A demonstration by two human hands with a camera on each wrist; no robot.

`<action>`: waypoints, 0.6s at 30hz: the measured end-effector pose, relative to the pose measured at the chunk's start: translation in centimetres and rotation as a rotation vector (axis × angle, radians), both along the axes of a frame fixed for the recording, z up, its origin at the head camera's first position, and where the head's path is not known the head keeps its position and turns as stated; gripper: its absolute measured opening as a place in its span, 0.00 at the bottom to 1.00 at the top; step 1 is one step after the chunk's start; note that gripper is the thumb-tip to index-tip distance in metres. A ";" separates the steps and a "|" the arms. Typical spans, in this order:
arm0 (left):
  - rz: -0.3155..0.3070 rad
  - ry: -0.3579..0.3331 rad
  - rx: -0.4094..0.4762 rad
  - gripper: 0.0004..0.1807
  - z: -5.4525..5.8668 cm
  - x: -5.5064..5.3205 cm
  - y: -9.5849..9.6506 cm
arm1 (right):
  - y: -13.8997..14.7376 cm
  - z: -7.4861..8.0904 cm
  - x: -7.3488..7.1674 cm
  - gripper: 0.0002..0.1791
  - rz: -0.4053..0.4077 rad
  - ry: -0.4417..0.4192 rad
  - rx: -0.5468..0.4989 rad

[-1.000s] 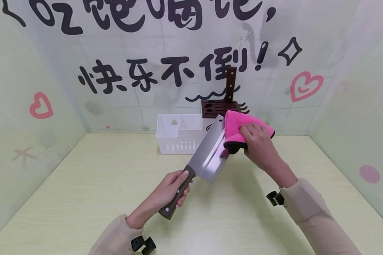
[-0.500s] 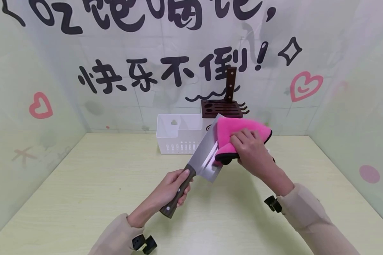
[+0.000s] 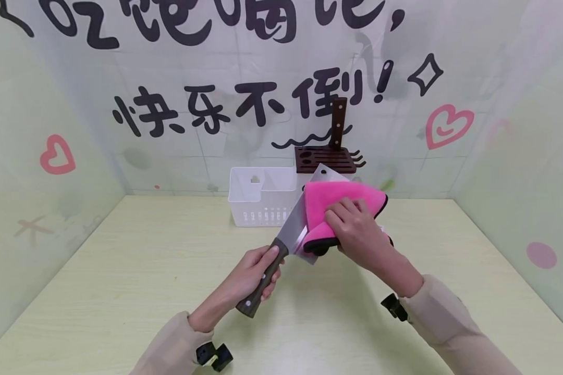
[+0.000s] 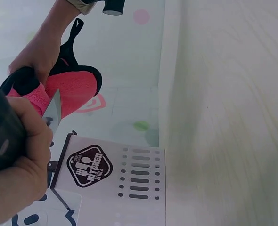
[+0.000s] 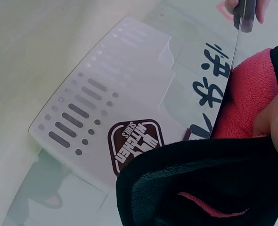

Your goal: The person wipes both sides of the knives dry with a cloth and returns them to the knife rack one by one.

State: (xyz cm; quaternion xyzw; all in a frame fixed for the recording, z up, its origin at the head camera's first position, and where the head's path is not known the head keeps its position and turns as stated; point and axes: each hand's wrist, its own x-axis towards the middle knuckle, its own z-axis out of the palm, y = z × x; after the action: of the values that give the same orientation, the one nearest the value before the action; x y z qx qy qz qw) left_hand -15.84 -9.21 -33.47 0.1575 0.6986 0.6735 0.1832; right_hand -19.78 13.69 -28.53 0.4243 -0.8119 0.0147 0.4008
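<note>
My left hand (image 3: 255, 273) grips the dark riveted handle of a cleaver (image 3: 293, 229), its broad steel blade slanting up and to the right above the table. Against the blade's face my right hand (image 3: 356, 229) holds a bunched pink cloth (image 3: 326, 203) with black edging, which covers much of the blade. The blade's upper corner with its small hole shows above the cloth. In the right wrist view the blade appears edge-on beside the pink cloth (image 5: 252, 94), and a black-trimmed fold fills the foreground. The left wrist view shows the blade tip (image 4: 55, 110) in front of the cloth.
A white slotted utensil holder (image 3: 262, 208) stands at the back of the table (image 3: 145, 260), near the wall. At its right, a dark brown knife rack (image 3: 321, 160) with side hooks holds another knife, its wooden handle (image 3: 339, 122) pointing up. Patterned walls enclose three sides.
My right hand has moved the pink cloth down and left along the blade toward the handle, uncovering the far corner. My left hand and the cleaver have hardly moved.
</note>
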 end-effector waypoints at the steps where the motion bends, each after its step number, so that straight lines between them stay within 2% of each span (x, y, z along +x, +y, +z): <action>1: 0.001 0.001 0.001 0.22 0.0 0.0 0.0 | -0.1 0.0 0.1 0.15 0.005 -0.001 -0.001; 4: 0.004 0.001 0.004 0.22 0.0 -0.1 0.0 | -0.4 -0.1 0.3 0.15 0.019 -0.015 -0.004; 11: -0.003 -0.002 0.008 0.21 0.3 0.0 0.0 | -0.9 -0.5 0.7 0.25 0.093 -0.101 -0.032; 18: 0.008 0.011 0.006 0.22 0.3 -0.1 0.1 | -1.3 -0.6 1.2 0.25 0.116 -0.089 0.014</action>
State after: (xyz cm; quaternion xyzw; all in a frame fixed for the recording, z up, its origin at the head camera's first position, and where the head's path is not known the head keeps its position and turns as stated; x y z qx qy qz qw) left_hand -15.95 -9.15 -33.12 0.1588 0.6982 0.6754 0.1764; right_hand -18.62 12.39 -29.17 0.4723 -0.8030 0.0511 0.3599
